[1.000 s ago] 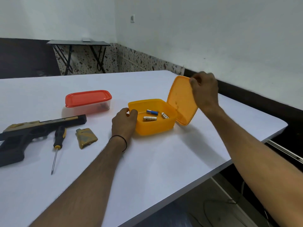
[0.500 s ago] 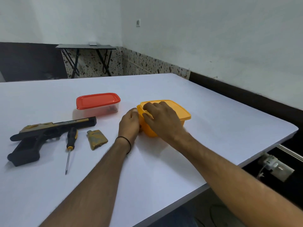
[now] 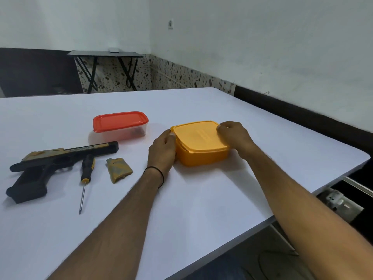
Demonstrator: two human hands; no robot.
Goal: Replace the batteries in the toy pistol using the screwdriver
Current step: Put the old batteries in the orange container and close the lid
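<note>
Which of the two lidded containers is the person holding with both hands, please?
The all-orange box, with the left hand and right hand on its lid edges; the clear red-lidded container stands untouched.

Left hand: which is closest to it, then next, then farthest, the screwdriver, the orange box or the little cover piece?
1. The orange box: the left hand holds its left side.
2. The cover piece: on the table just left of the hand.
3. The screwdriver: farther left again.

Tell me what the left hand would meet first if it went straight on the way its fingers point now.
The orange box: the left hand touches its left side, so there seems to be no free way ahead.
</note>
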